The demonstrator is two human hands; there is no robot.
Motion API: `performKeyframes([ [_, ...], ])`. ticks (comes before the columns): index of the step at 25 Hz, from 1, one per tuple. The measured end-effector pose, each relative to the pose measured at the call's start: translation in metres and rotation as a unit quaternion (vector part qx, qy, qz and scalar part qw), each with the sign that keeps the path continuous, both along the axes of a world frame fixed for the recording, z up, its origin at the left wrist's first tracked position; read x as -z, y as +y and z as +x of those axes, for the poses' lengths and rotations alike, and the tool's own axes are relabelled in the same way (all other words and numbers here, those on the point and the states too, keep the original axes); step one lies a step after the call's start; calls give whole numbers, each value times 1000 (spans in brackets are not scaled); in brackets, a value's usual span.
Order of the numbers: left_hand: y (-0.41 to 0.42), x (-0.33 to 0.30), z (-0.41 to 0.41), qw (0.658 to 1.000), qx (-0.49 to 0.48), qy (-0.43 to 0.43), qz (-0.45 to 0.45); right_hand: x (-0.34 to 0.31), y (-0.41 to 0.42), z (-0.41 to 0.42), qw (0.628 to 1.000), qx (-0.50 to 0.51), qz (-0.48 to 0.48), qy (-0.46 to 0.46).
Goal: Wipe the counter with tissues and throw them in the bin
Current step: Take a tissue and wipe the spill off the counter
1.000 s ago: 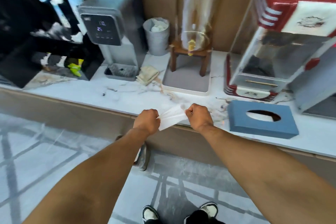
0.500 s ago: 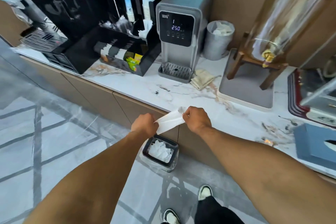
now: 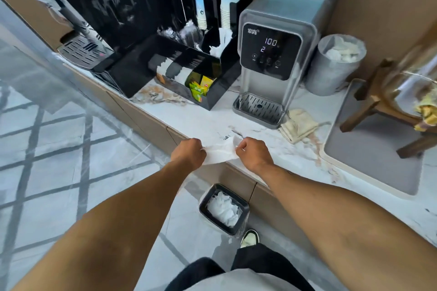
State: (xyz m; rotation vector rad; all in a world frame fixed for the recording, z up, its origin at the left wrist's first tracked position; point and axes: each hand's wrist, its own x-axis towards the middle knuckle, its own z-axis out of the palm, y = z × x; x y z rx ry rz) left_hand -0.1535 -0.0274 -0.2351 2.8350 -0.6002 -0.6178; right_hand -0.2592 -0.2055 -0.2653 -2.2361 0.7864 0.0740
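1. Head view looks down on both bare forearms reaching to the front edge of the marble counter [image 3: 189, 116].
2. Left hand [image 3: 188, 154] is a closed fist pinching one end of a white tissue [image 3: 220, 151]; right hand [image 3: 254, 153] is curled tight on the other end, so the sheet is stretched between them.
3. That tissue sits right at the counter's lip, partly over the edge; whether it presses on the stone I cannot tell.
4. On the floor below, against the cabinet front, stands a small black bin [image 3: 224, 210] with crumpled white tissues inside, just beside the person's shoe [image 3: 250, 238].
5. Behind the hands, a grey water dispenser [image 3: 276, 54] shows "100" on its dark panel, with a folded pale cloth [image 3: 298, 124] lying near its drip tray.
6. Left of it is a black organiser [image 3: 189, 73] holding packets and stacks of paper cups [image 3: 229, 0].
7. A grey cup [image 3: 334, 65] stuffed with white paper stands to the dispenser's right.
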Motion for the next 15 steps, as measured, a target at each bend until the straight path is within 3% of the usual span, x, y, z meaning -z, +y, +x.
performKeyframes([
  [11,-45,25,104,998,21,41,-35,7,-26,67,998,54,13,-25],
  [15,-71,39,145,990,114,50,-59,10,-21,91,992,128,0,-16],
])
